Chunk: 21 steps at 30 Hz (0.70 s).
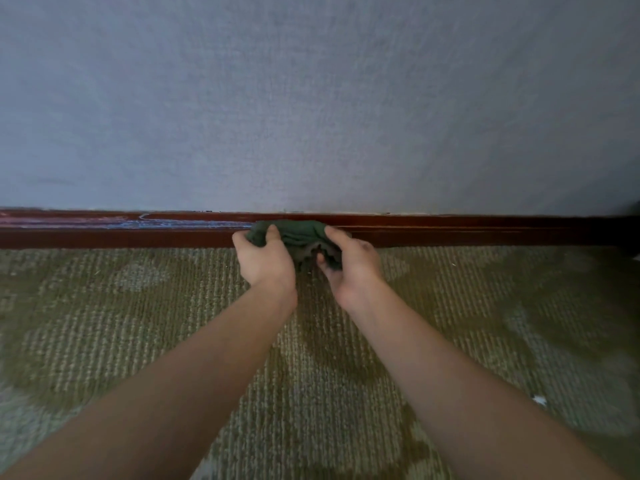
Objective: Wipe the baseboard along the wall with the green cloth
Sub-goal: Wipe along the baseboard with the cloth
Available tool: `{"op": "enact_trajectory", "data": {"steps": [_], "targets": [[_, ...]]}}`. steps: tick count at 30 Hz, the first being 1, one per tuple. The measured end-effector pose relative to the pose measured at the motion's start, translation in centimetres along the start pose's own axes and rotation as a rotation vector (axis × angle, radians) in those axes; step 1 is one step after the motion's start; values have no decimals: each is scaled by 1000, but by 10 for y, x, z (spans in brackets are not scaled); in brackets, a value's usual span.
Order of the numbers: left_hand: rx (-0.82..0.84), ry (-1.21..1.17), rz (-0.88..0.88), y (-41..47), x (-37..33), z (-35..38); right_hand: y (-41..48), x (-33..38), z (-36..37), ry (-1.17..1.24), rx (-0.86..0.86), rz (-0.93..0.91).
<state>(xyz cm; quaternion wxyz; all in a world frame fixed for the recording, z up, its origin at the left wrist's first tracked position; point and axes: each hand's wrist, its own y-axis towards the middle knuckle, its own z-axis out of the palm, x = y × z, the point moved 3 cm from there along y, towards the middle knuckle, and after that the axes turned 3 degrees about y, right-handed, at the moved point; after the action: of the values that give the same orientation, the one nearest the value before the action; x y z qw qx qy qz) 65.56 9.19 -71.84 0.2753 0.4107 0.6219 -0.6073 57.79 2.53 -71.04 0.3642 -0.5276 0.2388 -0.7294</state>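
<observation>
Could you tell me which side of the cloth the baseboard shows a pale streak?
Left of the cloth, the baseboard carries a bluish streak; the right side is plain dark red.

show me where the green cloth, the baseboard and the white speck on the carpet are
green cloth (299, 233): head view, on its bunched top fold
baseboard (485, 230): head view, on the bare red-brown face right of the cloth
white speck (539, 400): head view, on its middle, lower right of the picture
</observation>
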Motion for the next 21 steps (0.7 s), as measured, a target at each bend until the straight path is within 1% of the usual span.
{"op": "enact_trajectory", "data": {"steps": [5, 10, 16, 19, 21], "targets": [[0, -19, -55, 6, -2, -3, -6, 5, 15, 18, -19, -43], [-55, 65, 31, 13, -10, -6, -2, -1, 23, -22, -78, -67], [-92, 99, 68, 22, -9, -18, -2, -20, 36, -70, -143, -68], [-112, 95, 19, 18, -7, -12, -2, -14, 30, -59, -163, -78], [-95, 67, -19, 14, -5, -4, -1, -8, 22, -43, -183, -102]]}}
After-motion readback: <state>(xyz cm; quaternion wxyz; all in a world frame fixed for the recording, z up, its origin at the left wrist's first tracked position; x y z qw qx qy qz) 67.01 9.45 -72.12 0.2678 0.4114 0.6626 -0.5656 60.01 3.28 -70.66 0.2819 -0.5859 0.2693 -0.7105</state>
